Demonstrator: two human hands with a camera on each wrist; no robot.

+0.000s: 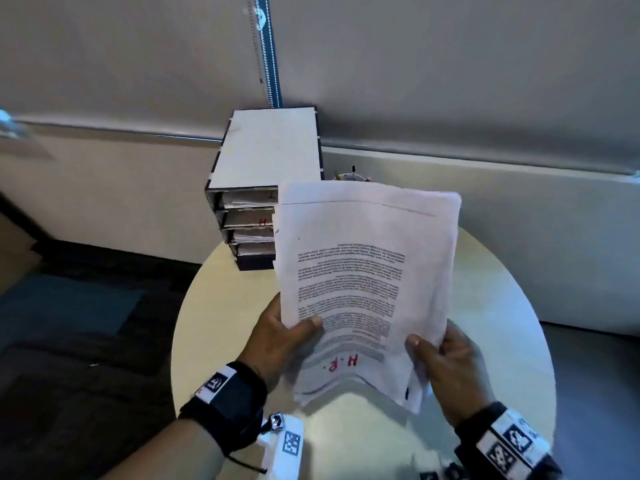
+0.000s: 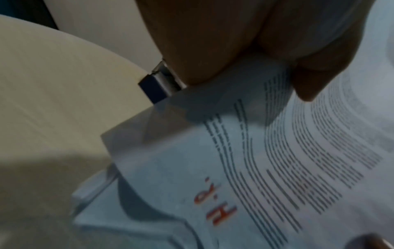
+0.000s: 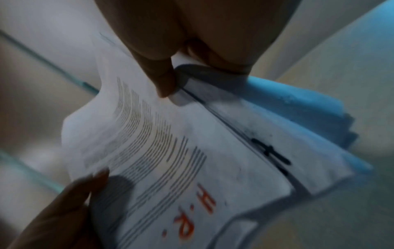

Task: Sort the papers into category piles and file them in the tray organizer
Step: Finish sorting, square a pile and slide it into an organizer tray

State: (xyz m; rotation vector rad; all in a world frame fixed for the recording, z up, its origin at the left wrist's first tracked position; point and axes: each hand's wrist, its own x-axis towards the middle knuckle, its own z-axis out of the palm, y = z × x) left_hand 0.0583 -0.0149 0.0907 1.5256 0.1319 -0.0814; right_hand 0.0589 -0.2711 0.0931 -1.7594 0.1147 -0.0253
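Fingers [image 1: 304, 325] of both hands clamp one stack of papers [image 1: 367, 282], held up off the round table [image 1: 225, 306]. Left hand [image 1: 277, 337] grips the stack's lower-left edge at 8 o'clock, thumb across the printed face, other fingers behind. Right hand [image 1: 446, 368] grips the lower-right edge at 4 o'clock, thumb on top, fingers under. Top sheet reads upside down to the wearer, red "H.R." near the bottom edge; sheets fan out below it. Right wrist view: blue sheets [image 3: 298, 104] sit under the white ones, plus a black handwritten mark on a lower sheet. Tray organizer [image 1: 266, 157] stands at the table's 11 o'clock by the wall, slots already loaded with paper, one showing a red "H". Stack's top-left corner overlaps the organizer front in the head view; contact cannot be told
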